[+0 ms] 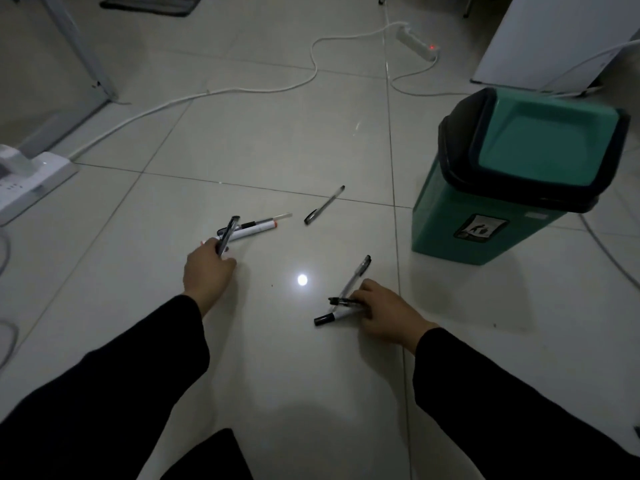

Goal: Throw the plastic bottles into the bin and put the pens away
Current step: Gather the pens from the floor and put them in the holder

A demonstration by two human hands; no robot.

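My left hand is closed around a dark pen that sticks up from the fist, low over the tiled floor. Just beyond it lie a white marker with an orange band and a thin clear pen. My right hand grips a bundle of pens: a clear pen with a black cap pointing away, a black-capped marker and a dark pen across them. A single black pen lies loose on the floor between the hands and the green bin, whose green swing lid sits in a black rim. No plastic bottle is visible.
A white power strip with a red light and its white cable run across the floor at the back. Another white power strip lies at the left. A white cabinet stands behind the bin. Cables trail at the right edge.
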